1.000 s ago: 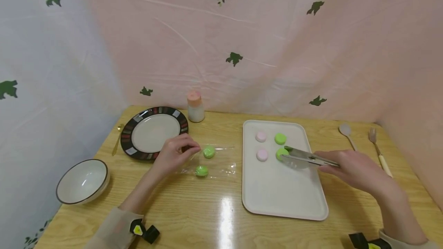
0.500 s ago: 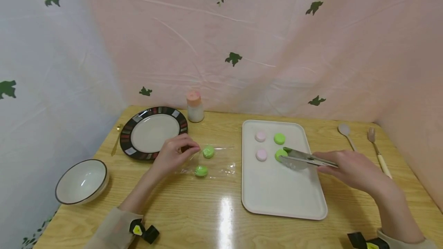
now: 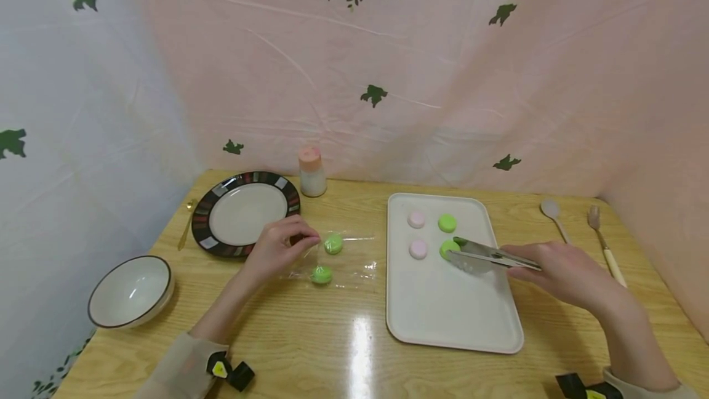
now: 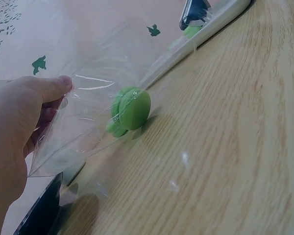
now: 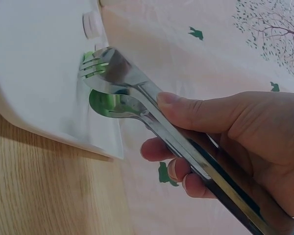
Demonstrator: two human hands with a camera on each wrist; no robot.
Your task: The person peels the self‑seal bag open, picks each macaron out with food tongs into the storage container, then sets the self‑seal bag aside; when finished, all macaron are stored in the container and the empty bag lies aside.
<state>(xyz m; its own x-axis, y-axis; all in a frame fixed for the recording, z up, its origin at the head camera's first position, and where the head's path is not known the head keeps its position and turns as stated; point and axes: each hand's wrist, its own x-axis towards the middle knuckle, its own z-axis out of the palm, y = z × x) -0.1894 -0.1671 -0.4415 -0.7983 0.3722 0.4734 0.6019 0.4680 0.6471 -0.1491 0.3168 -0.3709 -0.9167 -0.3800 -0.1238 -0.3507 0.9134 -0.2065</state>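
Thumb and fingers of my left hand (image 3: 281,245) pinch the edge of a clear plastic bag (image 4: 83,117). Two green macarons (image 3: 333,244) show through the film, one behind the other in the left wrist view. My right hand (image 3: 570,273) grips metal serving tongs (image 5: 161,127), one end shaped like a fork and the other like a spoon. The tong tips are at the nearer green macaron (image 3: 448,249) on the white tray (image 3: 454,319). Another green macaron (image 3: 447,223) and two pink ones (image 3: 418,249) sit beside it on the tray.
Left of the bag stand a dark-rimmed plate (image 3: 249,214) and a white bowl (image 3: 130,292), with a small gold spoon (image 3: 185,226) near the plate. A jar (image 3: 312,172) is at the back. A spoon (image 3: 552,209) and a fork (image 3: 604,239) lie to the right.
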